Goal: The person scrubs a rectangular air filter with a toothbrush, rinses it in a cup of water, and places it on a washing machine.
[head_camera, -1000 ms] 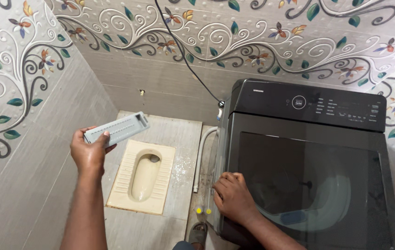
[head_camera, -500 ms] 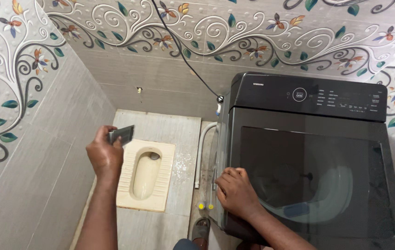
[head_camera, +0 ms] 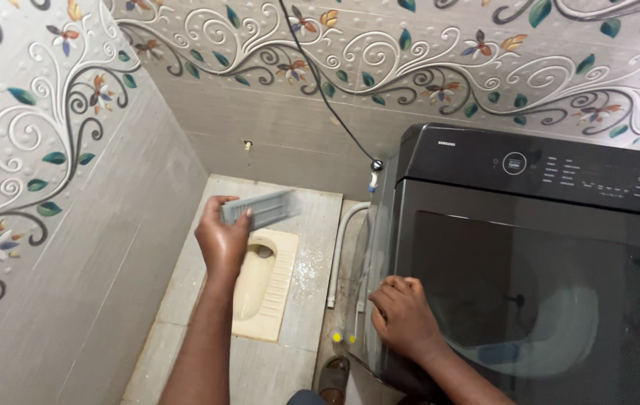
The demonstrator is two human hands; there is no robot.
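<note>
The left hand [head_camera: 222, 240] is closed around one end of a single grey slotted plastic filter [head_camera: 260, 209], holding it in the air above the one cream squat toilet [head_camera: 264, 289], to the left of the washing machine [head_camera: 530, 270]. The right hand [head_camera: 404, 319] rests with fingers curled on the front left corner of that one black washing machine. One white hose [head_camera: 339, 247] runs down the machine's left side. One black cable [head_camera: 320, 90] hangs on the wall behind it.
</note>
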